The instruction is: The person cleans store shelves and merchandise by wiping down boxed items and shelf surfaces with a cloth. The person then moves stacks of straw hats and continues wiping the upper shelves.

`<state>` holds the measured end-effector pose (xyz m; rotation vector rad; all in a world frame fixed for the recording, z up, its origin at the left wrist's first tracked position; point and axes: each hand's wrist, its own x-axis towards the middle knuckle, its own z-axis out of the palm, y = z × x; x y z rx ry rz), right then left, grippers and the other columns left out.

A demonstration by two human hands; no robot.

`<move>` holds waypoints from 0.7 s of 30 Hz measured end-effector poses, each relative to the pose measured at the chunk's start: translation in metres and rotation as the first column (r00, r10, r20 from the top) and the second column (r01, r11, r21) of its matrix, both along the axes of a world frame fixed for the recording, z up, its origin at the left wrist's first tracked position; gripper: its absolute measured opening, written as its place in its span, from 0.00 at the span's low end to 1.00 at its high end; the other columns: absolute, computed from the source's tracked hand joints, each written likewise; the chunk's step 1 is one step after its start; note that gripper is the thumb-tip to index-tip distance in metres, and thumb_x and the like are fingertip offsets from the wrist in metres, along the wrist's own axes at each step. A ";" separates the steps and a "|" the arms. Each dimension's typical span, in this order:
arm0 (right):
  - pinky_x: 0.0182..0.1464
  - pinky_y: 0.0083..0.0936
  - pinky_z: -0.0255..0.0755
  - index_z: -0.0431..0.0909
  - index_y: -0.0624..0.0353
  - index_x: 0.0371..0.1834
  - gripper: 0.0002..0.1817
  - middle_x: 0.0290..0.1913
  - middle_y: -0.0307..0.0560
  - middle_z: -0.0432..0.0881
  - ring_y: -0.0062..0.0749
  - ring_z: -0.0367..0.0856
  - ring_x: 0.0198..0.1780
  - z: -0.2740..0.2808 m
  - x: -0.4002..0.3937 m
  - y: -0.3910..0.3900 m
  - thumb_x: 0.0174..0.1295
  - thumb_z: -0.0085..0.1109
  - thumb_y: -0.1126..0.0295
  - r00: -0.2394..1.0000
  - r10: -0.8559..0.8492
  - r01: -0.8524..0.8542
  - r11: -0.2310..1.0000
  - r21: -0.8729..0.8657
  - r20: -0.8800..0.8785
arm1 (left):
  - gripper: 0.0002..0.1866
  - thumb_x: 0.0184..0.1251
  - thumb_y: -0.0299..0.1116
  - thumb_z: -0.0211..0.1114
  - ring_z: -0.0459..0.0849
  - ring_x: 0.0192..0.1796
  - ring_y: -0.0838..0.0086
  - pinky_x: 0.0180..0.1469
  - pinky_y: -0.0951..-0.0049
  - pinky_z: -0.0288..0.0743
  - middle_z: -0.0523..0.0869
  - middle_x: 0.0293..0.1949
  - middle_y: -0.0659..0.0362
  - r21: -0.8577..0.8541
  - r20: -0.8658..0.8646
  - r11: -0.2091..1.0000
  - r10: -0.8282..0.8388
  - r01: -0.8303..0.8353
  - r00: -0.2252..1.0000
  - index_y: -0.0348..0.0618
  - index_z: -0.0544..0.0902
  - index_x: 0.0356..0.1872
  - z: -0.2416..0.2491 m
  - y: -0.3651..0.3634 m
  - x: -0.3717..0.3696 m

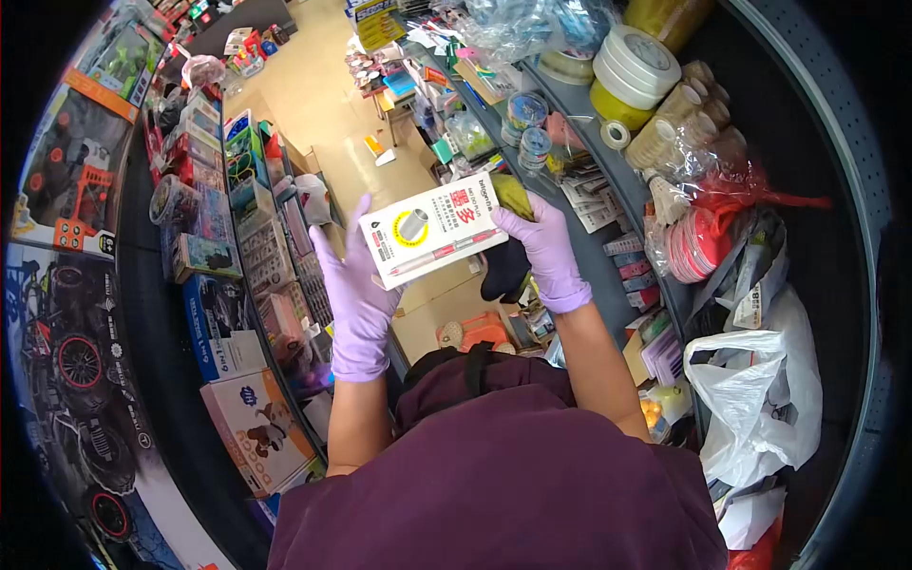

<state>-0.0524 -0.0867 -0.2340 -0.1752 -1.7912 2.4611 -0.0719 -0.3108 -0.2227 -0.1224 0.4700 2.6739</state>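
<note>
A white pen box (pixel 432 231) with red characters, a yellow circle and a picture of a pen is tilted up in front of me. My right hand (pixel 546 249), in a light purple glove, grips its right end with the thumb on the front corner. Olive-green material (pixel 514 197) shows behind the box beside the right fingers, partly hidden. At the box's left end is my left hand (pixel 356 285), gloved the same way, its fingers spread and pointing up, its palm side close to the box edge.
On the right, shelves carry tape rolls (pixel 638 62), a pink-red roll (pixel 700 245) and a white plastic bag (pixel 760 380). Boxed toys such as a puppy box (pixel 261 427) line the left shelf. Between them runs a narrow aisle floor (pixel 318 95) with orange packets (pixel 373 145) on it.
</note>
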 end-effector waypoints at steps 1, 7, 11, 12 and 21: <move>0.52 0.19 0.72 0.77 0.67 0.54 0.18 0.47 0.40 0.83 0.20 0.79 0.46 -0.002 0.001 0.000 0.60 0.64 0.76 1.000 -0.011 0.011 1.000 0.015 -0.018 | 0.44 0.63 0.68 0.50 0.62 0.69 0.41 0.64 0.25 0.51 0.62 0.69 0.41 0.110 0.055 0.988 -0.116 0.110 0.992 0.44 0.60 0.70 0.000 -0.002 0.000; 0.49 0.18 0.73 0.77 0.68 0.52 0.17 0.45 0.40 0.83 0.19 0.79 0.44 -0.005 -0.002 0.010 0.59 0.64 0.76 1.000 0.008 -0.007 0.996 0.084 -0.014 | 0.46 0.62 0.61 0.56 0.58 0.69 0.35 0.61 0.23 0.55 0.57 0.71 0.40 0.103 0.108 0.929 -0.366 0.356 0.924 0.38 0.54 0.72 0.006 0.006 0.008; 0.48 0.21 0.73 0.78 0.66 0.49 0.14 0.43 0.42 0.83 0.22 0.80 0.43 -0.006 -0.005 0.002 0.61 0.62 0.74 0.986 -0.159 0.163 0.978 0.129 -0.041 | 0.45 0.57 0.55 0.62 0.65 0.66 0.38 0.61 0.31 0.64 0.63 0.68 0.40 0.073 0.098 0.937 -0.348 0.342 0.932 0.36 0.59 0.69 -0.008 0.008 0.008; 0.47 0.22 0.74 0.78 0.65 0.48 0.13 0.42 0.44 0.83 0.24 0.80 0.44 -0.004 -0.006 -0.001 0.61 0.61 0.74 0.972 -0.230 0.235 0.961 0.144 -0.051 | 0.45 0.56 0.54 0.63 0.66 0.66 0.38 0.61 0.33 0.65 0.64 0.67 0.40 0.064 0.141 0.955 -0.296 0.290 0.945 0.35 0.59 0.69 -0.010 0.009 0.009; 0.51 0.36 0.72 0.77 0.58 0.53 0.18 0.55 0.51 0.75 0.47 0.74 0.51 0.031 0.035 -0.073 0.60 0.56 0.66 0.903 0.202 0.258 0.452 0.854 -0.380 | 0.28 0.62 0.47 0.55 0.76 0.59 0.60 0.63 0.59 0.69 0.75 0.60 0.50 -0.425 0.056 0.895 0.177 -0.137 0.983 0.42 0.72 0.60 -0.061 0.027 0.019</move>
